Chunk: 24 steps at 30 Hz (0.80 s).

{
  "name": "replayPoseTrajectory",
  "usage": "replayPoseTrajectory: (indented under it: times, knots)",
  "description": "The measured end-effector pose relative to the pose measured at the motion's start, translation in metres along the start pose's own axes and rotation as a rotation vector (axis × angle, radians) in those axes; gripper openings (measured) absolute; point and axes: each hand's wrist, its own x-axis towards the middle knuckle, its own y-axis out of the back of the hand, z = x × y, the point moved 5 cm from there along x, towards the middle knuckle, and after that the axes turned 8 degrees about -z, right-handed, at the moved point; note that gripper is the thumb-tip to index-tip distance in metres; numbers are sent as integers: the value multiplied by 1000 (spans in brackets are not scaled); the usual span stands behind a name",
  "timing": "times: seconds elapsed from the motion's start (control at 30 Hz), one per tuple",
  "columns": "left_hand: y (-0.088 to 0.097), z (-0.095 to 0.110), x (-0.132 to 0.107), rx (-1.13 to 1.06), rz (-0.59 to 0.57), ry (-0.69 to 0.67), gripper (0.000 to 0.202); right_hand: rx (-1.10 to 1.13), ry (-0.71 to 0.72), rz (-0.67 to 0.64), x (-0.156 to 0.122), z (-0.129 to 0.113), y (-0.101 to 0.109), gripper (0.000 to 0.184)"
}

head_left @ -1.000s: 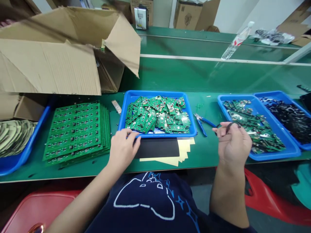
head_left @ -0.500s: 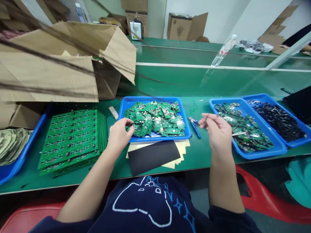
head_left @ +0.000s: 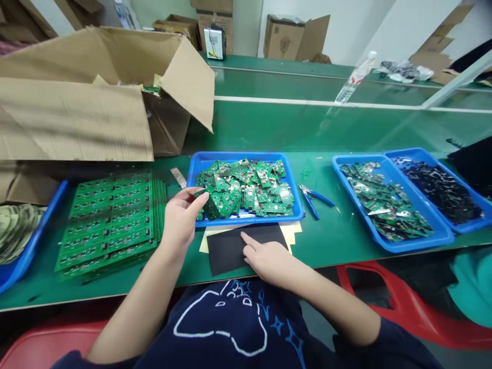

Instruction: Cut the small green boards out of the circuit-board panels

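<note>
Side-cutting pliers (head_left: pixel 313 200) with blue handles lay on the green bench (head_left: pixel 319 241), just beside two blue trays, one (head_left: pixel 418 245) heaped with green circuit boards (head_left: pixel 384 202), the other (head_left: pixel 418 152) with black pieces (head_left: pixel 438 192). To the left, an open cardboard box (head_left: pixel 77 113) stood behind stacked green board panels (head_left: pixel 109 225). Farther back were a plastic water bottle (head_left: pixel 355 77) and a carton (head_left: pixel 284 38); a red stool (head_left: pixel 407 307) showed below the bench.

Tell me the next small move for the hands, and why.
Probably lower the small green circuit board from the left hand onto the black sheet: that hand seems to pinch the board just above the blue tray, and the right hand lies on the sheet, steadying it.
</note>
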Motion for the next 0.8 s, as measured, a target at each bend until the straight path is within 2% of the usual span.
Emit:
replayPoseTrajectory:
  times: [0.1, 0.2, 0.27, 0.37, 0.43, 0.5, 0.6, 0.7, 0.8]
  knots:
    - [-17, 0, 5, -206, -23, 92, 26, 28, -83, 2, 11, 9, 7, 21]
    - [-37, 7, 11, -241, -109, 77, 21, 167, -76, 95, 9, 18, 30, 20]
    - [-49, 10, 12, -210, -205, 64, 19, 320, -38, 226, -1, 27, 51, 20]
    - [-64, 8, 10, -157, -346, 93, 22, 516, -16, 528, -21, 47, 78, 21]
    - [-71, 3, 7, -133, -416, 132, 24, 547, -57, 725, -29, 61, 87, 22]
    - [-74, -3, 4, -115, -445, 147, 25, 524, -99, 838, -27, 70, 90, 25]
    - [-72, -11, 4, -107, -402, 154, 22, 501, -87, 838, -9, 74, 87, 30]
    - [-64, -20, 5, -127, -279, 226, 22, 539, -53, 769, 12, 71, 82, 33]
    - [-60, -19, 7, -105, -240, 215, 19, 604, -29, 780, 22, 68, 79, 29]
